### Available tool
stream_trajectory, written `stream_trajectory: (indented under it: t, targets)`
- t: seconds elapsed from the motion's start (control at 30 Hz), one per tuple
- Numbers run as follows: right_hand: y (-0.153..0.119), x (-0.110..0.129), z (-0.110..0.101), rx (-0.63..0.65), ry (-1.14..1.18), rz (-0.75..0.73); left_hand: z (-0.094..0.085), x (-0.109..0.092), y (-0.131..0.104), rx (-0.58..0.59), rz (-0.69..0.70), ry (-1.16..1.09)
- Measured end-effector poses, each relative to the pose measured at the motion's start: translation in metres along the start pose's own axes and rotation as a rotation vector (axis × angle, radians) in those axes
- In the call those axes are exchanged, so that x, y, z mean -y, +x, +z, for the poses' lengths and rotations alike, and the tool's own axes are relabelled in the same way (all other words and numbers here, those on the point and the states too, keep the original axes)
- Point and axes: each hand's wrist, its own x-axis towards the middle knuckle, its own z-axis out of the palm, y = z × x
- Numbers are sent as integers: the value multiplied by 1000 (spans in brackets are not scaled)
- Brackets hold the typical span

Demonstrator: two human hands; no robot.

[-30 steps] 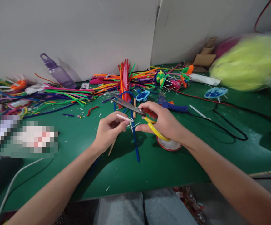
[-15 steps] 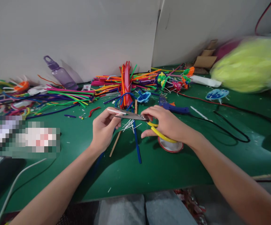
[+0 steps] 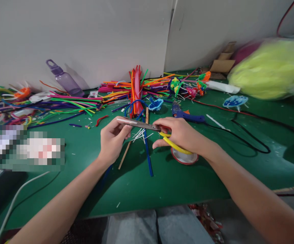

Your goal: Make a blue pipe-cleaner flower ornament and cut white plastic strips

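Note:
My right hand (image 3: pixel 179 134) grips a pair of scissors (image 3: pixel 146 125) with yellow handles, blades pointing left and now closed together. My left hand (image 3: pixel 113 140) pinches a thin white strip (image 3: pixel 126 121) at the blade tips; its fingers partly hide the strip. Beneath the blades, several cut white slivers (image 3: pixel 139 135) lie on the green table. Beside them are a blue pipe cleaner (image 3: pixel 148 156) and a thin wooden stick (image 3: pixel 124 156). A small round cup-like piece with a red rim (image 3: pixel 185 163) sits under my right hand.
Bundles of coloured pipe cleaners (image 3: pixel 137 88) line the back of the green table (image 3: pixel 142 196). A purple bottle (image 3: pixel 68 81) leans at the wall. A blue glue gun (image 3: pixel 190 117) with a black cord lies right, near a blue flower-like piece (image 3: pixel 235 101) and a yellow-green bag (image 3: pixel 271 71).
The scissor blades have closed at the white strip, having stood slightly apart before. Both hands stay in nearly the same place.

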Motion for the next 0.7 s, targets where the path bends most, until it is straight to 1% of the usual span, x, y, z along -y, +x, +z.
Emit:
stream_trajectory:
  t: [0.3, 0.5, 0.7]
  targets:
    - [-1, -2, 0, -37, -68, -12, -3, 1, 0, 29, 20, 26]
    - [-1, -3, 0, -46, -125, -19, -3, -4, 0, 45, -3, 81]
    - [-1, -1, -2, -53, -176, -13, -3, -6, 1, 38, -11, 118]
